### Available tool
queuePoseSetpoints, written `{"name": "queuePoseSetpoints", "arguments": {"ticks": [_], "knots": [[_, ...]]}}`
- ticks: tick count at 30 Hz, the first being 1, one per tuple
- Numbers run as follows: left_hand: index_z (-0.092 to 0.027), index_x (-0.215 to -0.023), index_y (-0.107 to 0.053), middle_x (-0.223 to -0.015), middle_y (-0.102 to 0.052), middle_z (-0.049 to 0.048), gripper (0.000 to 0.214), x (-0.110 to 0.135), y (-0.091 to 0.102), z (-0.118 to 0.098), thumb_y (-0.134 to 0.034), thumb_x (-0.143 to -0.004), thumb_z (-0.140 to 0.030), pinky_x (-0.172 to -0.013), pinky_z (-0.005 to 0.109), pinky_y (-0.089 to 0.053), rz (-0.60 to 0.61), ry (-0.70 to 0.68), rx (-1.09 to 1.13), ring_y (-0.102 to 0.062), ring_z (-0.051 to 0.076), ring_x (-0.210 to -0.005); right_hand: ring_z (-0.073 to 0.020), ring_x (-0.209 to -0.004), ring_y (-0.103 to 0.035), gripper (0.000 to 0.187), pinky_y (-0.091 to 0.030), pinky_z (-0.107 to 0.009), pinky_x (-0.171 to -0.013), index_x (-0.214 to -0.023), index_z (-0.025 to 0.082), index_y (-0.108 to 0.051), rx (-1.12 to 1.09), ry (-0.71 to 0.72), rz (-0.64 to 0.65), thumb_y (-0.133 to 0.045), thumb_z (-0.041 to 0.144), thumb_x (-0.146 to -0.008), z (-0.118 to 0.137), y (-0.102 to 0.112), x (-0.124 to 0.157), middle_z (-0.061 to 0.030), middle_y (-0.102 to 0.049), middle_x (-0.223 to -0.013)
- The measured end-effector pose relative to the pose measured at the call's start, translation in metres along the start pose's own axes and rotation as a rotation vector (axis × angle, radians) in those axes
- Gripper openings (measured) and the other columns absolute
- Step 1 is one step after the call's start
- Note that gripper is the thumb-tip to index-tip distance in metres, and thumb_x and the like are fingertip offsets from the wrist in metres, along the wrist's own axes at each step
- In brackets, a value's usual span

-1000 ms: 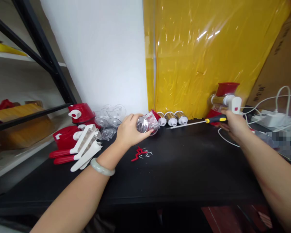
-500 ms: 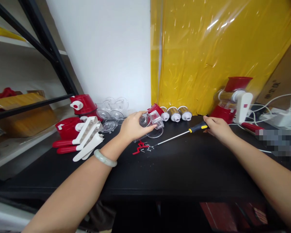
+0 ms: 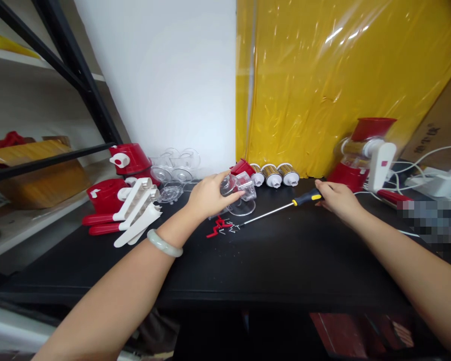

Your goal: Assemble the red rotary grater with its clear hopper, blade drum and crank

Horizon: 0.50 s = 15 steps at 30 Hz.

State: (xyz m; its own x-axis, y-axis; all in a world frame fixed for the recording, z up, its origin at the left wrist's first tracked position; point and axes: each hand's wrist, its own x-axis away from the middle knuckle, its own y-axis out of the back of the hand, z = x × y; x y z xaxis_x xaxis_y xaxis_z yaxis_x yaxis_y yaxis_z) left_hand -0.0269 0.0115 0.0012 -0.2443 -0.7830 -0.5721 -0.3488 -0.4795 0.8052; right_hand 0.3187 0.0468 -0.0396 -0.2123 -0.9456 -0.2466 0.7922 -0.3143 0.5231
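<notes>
My left hand (image 3: pixel 212 194) grips a clear plastic housing (image 3: pixel 247 186) at the middle of the table, fingers behind it and thumb along its near side. Farther right, my right hand (image 3: pixel 336 197) is closed around the end of a screwdriver (image 3: pixel 306 197) with a black and yellow handle. Its long shaft slants down to the left, the tip among small screws (image 3: pixel 233 228) lying on the table. Beside the screws lie small red plastic pieces (image 3: pixel 215 229). A red hopper-like part (image 3: pixel 242 167) sits just behind the clear housing.
Several grater drums (image 3: pixel 272 175) stand at the back. On the left are red bases (image 3: pixel 107 195), crank handles (image 3: pixel 135 203) and clear plastic parts (image 3: pixel 173 170). An assembled red rotary grater (image 3: pixel 361 150) stands at the right, near white cables (image 3: pixel 409 168) and a power strip (image 3: pixel 439 184).
The view has shifted very slightly. Both hands keep their holds, and the screwdriver tip stays beside the screws.
</notes>
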Motion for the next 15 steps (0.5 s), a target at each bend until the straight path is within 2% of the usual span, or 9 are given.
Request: {"name": "queuePoseSetpoints", "arguments": {"ticks": [7, 15], "knots": [[-0.019, -0.139, -0.045, -0.127, -0.062, 0.0134, 0.077, 0.0001, -0.0011, 0.0015, -0.048, -0.081, -0.071, -0.091, 0.044, -0.049, 0.022, 0.000, -0.049, -0.061, 0.032, -0.111, -0.0146, -0.042, -0.052, 0.041, -0.036, -0.025, -0.040, -0.062, 0.021, -0.056, -0.005, 0.006, 0.018, -0.048, 0.054, -0.085, 0.0000, -0.0014, 0.0005, -0.0005, -0.054, -0.046], [-0.021, -0.139, -0.043, -0.131, -0.059, 0.0104, 0.067, 0.0022, -0.0027, 0.0005, -0.042, -0.088, -0.065, -0.093, 0.040, -0.048, 0.005, -0.051, -0.072, -0.059, 0.028, -0.114, -0.0167, -0.044, -0.055, 0.038, -0.039, -0.026, -0.041, -0.063, 0.021, -0.056, -0.077, -0.023, -0.009, -0.052, 0.053, -0.083, -0.0021, -0.0011, -0.0015, -0.0011, -0.053, -0.045]]}}
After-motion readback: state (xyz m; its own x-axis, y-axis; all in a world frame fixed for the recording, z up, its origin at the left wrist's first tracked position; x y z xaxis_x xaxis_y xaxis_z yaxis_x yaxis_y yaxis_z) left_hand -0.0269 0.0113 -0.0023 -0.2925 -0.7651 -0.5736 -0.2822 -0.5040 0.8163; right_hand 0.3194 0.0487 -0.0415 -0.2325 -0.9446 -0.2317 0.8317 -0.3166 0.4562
